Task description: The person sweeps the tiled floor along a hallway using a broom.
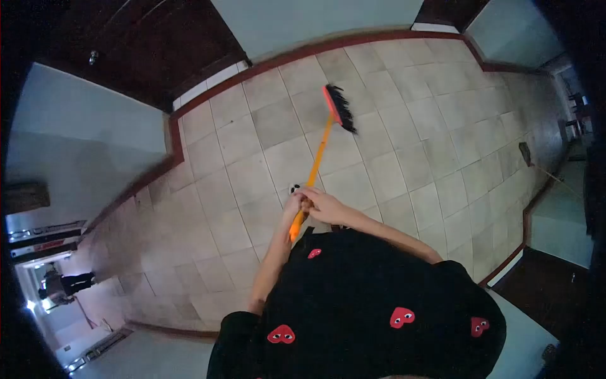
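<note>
A broom with an orange handle (319, 155) reaches forward from my body, its red head (329, 101) and black bristles (342, 108) at the tile floor ahead. My left hand (294, 205) is wrapped round the upper part of the handle. Right beside it, my right hand (322, 205) is closed on the same handle, the two hands close together. The handle's orange end sticks out below them towards my black shirt (360, 303) with red hearts. A small black-and-white thing (295, 188) shows just past my fingers.
Pale tiles (252, 170) cover the corridor floor, edged by a dark red baseboard (328, 52). Dark doors (132, 47) line the walls. Another person (66, 283) stands at the far left. On the right, a dark brush head on a thin stick (525, 153) rests near the wall.
</note>
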Action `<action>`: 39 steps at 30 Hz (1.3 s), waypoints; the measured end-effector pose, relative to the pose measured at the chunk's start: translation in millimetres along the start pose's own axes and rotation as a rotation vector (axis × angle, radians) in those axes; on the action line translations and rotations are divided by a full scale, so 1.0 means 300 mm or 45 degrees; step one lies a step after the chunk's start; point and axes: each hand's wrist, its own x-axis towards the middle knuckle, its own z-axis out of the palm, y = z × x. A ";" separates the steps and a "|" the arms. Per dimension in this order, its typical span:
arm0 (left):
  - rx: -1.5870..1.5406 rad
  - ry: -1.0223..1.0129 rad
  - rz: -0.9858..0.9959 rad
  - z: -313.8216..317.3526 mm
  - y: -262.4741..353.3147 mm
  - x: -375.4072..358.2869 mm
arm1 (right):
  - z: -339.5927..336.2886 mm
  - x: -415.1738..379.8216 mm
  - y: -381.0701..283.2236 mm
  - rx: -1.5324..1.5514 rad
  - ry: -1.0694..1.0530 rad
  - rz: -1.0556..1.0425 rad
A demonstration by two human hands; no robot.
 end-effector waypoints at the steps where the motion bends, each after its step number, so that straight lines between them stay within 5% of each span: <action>1: -0.126 -0.080 -0.001 -0.014 0.010 0.078 | -0.002 0.044 -0.006 -0.002 0.029 0.031; 5: -0.075 -0.061 0.055 -0.173 0.026 0.219 | -0.017 0.214 -0.018 0.146 -0.183 0.059; 7: -0.237 0.060 -0.115 -0.233 0.127 0.108 | 0.018 0.311 -0.044 0.183 -0.339 -0.027; 9: -0.329 0.248 -0.147 -0.356 0.128 0.012 | 0.073 0.370 -0.113 0.418 -0.873 0.247; 10: -0.343 0.280 -0.212 -0.453 0.126 -0.048 | 0.136 0.390 -0.111 0.422 -0.889 0.244; 12: -0.538 0.411 -0.235 -0.664 0.041 -0.082 | 0.265 0.414 -0.086 0.636 -0.867 -0.082; 14: -1.181 0.295 -0.321 -0.843 -0.020 -0.110 | 0.263 0.477 -0.088 0.554 -0.968 -0.136; 15: -1.187 0.302 -0.314 -0.867 -0.021 -0.116 | 0.252 0.513 -0.103 0.465 -1.045 -0.191; 17: -0.904 0.673 -0.163 -0.905 -0.013 -0.100 | 0.213 0.552 -0.131 0.414 -1.023 -0.125; 21: -0.569 0.758 0.126 -0.835 0.118 -0.106 | 0.175 0.638 -0.126 0.299 -0.997 -0.002; 25: -0.645 0.532 0.065 -0.768 0.334 -0.105 | 0.148 0.775 -0.044 0.454 -0.819 0.185; 30: -0.759 0.179 0.045 -0.639 0.647 0.151 | 0.027 1.043 0.018 0.283 -0.341 -0.071; 33: -0.730 -0.052 0.016 -0.545 0.846 0.462 | -0.155 1.234 -0.034 0.197 -0.520 0.299; 34: -0.557 0.014 0.065 -0.501 0.918 0.546 | -0.141 1.274 0.001 0.582 -0.229 -0.002; 35: -0.391 0.073 0.122 -0.466 0.989 0.622 | -0.153 1.331 0.050 0.576 -0.231 0.000; 39: -0.655 -0.096 0.021 -0.519 1.056 0.903 | -0.251 1.529 0.162 0.136 -0.319 0.301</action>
